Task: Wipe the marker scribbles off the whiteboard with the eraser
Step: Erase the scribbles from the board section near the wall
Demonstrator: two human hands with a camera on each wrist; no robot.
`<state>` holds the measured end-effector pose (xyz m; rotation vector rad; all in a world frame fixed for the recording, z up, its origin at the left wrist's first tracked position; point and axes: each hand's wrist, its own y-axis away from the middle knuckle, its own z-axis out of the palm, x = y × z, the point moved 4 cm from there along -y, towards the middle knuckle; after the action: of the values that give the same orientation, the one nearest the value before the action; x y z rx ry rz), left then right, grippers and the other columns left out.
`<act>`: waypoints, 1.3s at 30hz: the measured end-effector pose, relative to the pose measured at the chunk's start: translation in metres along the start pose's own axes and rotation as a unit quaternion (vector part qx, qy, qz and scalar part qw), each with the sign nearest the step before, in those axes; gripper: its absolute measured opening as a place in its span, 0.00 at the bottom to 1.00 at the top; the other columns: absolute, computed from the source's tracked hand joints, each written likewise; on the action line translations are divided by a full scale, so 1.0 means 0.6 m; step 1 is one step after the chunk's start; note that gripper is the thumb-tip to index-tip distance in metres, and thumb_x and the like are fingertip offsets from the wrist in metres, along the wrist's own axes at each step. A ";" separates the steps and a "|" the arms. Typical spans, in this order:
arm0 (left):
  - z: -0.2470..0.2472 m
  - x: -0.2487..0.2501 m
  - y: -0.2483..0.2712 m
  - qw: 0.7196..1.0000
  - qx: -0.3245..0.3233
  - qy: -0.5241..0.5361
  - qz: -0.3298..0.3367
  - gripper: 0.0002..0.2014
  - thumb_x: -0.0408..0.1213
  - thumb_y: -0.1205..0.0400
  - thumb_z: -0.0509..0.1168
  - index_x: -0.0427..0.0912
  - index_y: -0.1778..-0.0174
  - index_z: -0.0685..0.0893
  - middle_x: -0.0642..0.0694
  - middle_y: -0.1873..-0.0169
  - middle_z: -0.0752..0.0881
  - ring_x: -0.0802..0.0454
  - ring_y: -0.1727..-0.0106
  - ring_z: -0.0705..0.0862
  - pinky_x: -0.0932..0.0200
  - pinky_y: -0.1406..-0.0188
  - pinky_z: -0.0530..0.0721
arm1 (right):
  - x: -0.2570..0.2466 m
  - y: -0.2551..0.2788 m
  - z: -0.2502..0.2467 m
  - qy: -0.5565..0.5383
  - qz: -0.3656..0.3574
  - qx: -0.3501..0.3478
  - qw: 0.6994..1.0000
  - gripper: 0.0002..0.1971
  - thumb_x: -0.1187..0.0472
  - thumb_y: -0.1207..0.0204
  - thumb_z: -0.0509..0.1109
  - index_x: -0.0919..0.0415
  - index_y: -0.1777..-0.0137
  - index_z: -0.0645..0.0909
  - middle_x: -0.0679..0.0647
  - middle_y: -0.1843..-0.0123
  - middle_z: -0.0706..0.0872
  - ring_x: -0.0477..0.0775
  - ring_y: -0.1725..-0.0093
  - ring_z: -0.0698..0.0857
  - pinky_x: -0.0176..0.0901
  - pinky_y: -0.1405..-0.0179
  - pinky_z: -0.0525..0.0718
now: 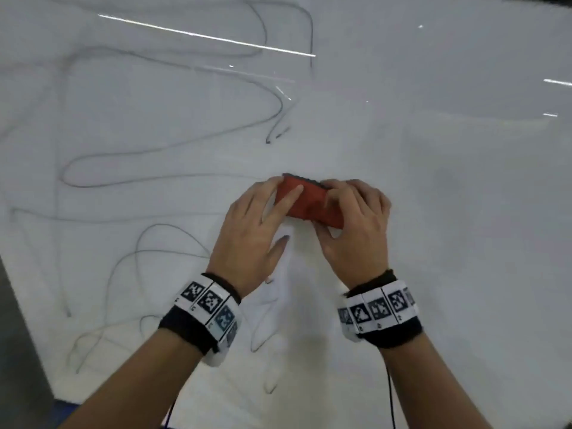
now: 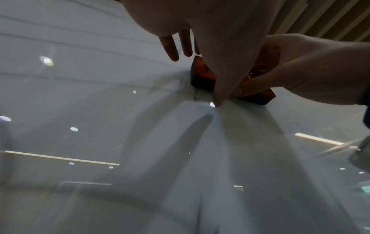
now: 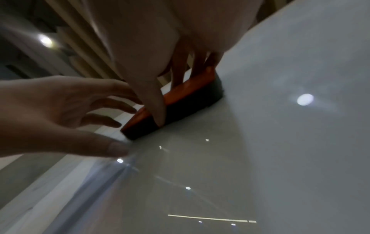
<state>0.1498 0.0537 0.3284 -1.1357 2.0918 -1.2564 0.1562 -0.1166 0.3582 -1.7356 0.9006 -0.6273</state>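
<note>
Red-topped eraser [image 1: 309,202], dark felt base, flat on whiteboard [image 1: 433,181]

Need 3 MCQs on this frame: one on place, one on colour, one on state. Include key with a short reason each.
1. Where do the marker scribbles lie relative to the eraser?
A. mostly to its left
B. only to its right
C. only under the wrists

2. What colour is the eraser's top?
A. blue
B. red-orange
C. green

3. How is the eraser placed?
A. lifted clear of the whiteboard
B. lying flat on the board with both hands on it
C. standing on end, untouched

Key: 1 A, the lines fill the board's left half in the head view. 2 B, its top shows red-orange over a dark pad. 3 B, the right hand grips it while the left hand rests fingers on top.
</note>
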 end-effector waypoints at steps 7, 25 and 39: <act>0.064 0.024 0.036 0.999 0.030 0.008 -0.015 0.25 0.49 0.17 0.67 0.44 0.25 0.80 0.47 0.32 0.81 0.46 0.31 0.77 0.51 0.30 0.75 | 0.015 0.033 -0.022 -0.049 -0.056 -0.184 0.980 0.26 0.67 0.37 0.80 0.50 0.42 0.76 0.45 0.35 0.85 0.50 0.31 0.77 0.52 0.27 0.72; -0.150 -0.121 -0.248 0.925 0.190 -0.228 -0.239 0.34 0.55 0.13 0.55 0.50 0.10 0.61 0.28 0.47 0.78 0.31 0.51 0.78 0.38 0.51 0.78 | 0.108 -0.238 -0.175 -0.100 -0.005 -0.067 0.993 0.27 0.62 0.23 0.74 0.52 0.24 0.73 0.53 0.15 0.67 0.54 0.13 0.62 0.50 0.16 0.61; -0.160 -0.158 -0.229 0.960 0.174 -0.182 -0.122 0.33 0.53 0.13 0.60 0.50 0.11 0.65 0.33 0.48 0.78 0.35 0.52 0.76 0.41 0.51 0.78 | -0.009 -0.326 -0.108 0.132 0.047 -0.096 0.985 0.39 0.57 0.22 0.70 0.52 0.12 0.60 0.59 0.10 0.59 0.65 0.10 0.53 0.62 0.12 0.53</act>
<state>0.1925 0.1464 0.4917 -1.3648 1.4317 -1.3374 0.1567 -0.1122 0.5641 -1.7928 1.2559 -0.7393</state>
